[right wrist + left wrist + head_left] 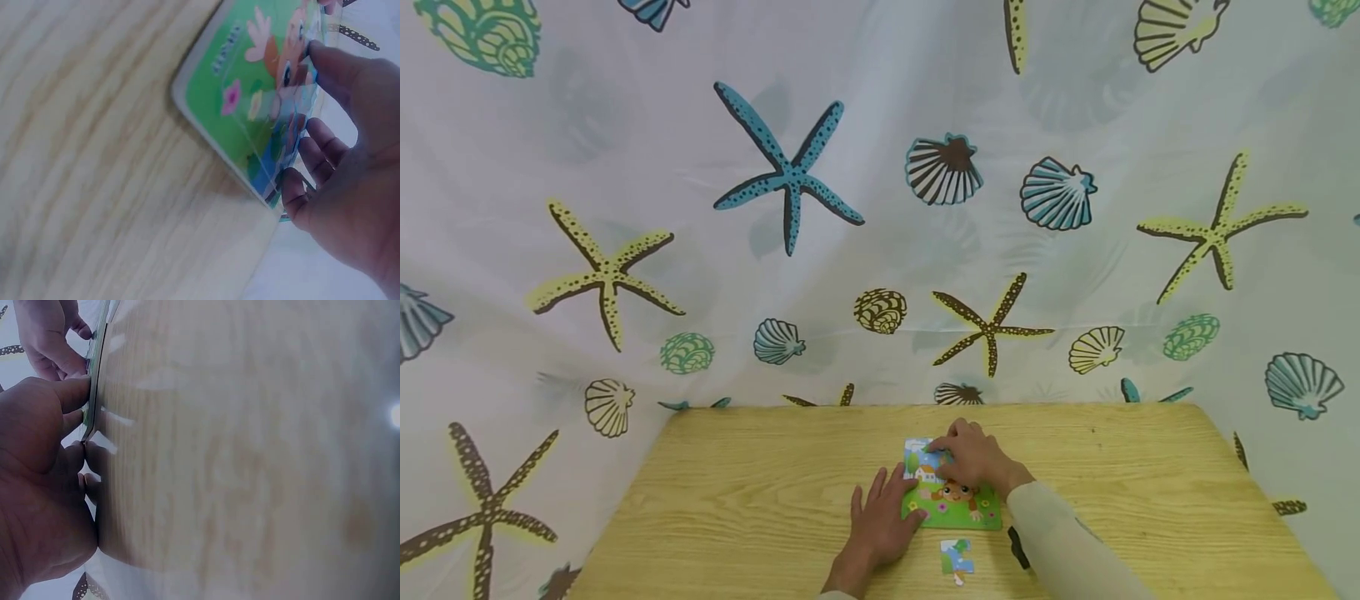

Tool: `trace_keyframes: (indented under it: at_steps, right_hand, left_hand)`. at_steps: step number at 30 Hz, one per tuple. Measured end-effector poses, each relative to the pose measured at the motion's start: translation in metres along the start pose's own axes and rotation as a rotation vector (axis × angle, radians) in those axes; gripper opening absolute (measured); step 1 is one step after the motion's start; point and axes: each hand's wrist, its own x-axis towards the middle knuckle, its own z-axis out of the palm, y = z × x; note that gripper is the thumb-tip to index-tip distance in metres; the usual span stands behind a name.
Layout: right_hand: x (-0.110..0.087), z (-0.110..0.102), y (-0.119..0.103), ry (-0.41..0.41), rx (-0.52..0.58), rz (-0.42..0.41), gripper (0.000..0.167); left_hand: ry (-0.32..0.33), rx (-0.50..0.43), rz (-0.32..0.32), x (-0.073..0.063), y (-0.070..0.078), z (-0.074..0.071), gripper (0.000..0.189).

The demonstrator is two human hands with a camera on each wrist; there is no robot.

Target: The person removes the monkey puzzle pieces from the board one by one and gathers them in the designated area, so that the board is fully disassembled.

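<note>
A jigsaw puzzle board (951, 518) with a cartoon monkey, a house and flowers on green lies on the table. My left hand (882, 521) rests at its left edge, thumb on the board and fingers spread on the wood. Over the upper part of the board is my right hand (973, 457), touching the picture with spread, slightly bent fingertips; the right wrist view shows the thumb apart from the other fingers (294, 187). Whether a piece lies under those fingertips is hidden. Loose jigsaw pieces (955, 558) lie just below the board's near edge.
The wooden table (760, 500) spreads to both sides of the board. Behind it and at the sides hangs a white curtain (880, 250) printed with starfish and shells. A dark strap (1018, 547) shows beside the right sleeve (1063, 542).
</note>
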Motion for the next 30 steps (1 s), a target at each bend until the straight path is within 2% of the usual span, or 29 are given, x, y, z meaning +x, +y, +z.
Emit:
trace_keyframes:
  at_steps: [9,14,21,25,30]
  right_hand:
    - [0.004,-0.011,-0.013,-0.08,0.03,0.057,0.025]
    - [0.009,-0.012,-0.016,-0.08,0.035,0.079,0.023]
    - [0.009,-0.008,-0.012,-0.036,0.016,0.066,0.023]
    - [0.005,-0.001,-0.006,0.027,0.005,0.038,0.027]
    - [-0.002,0.006,0.001,0.134,0.108,0.0,0.031]
  left_hand:
    - [0.017,-0.014,0.007,-0.001,-0.002,0.004,0.049]
    - [0.014,-0.017,0.004,-0.002,0.0,0.001,0.048]
    - [0.014,-0.011,0.008,-0.002,0.003,-0.003,0.049]
    - [0.009,-0.007,0.001,-0.002,0.002,-0.002,0.048]
    - [0.013,-0.003,-0.008,-0.001,0.002,0.0,0.047]
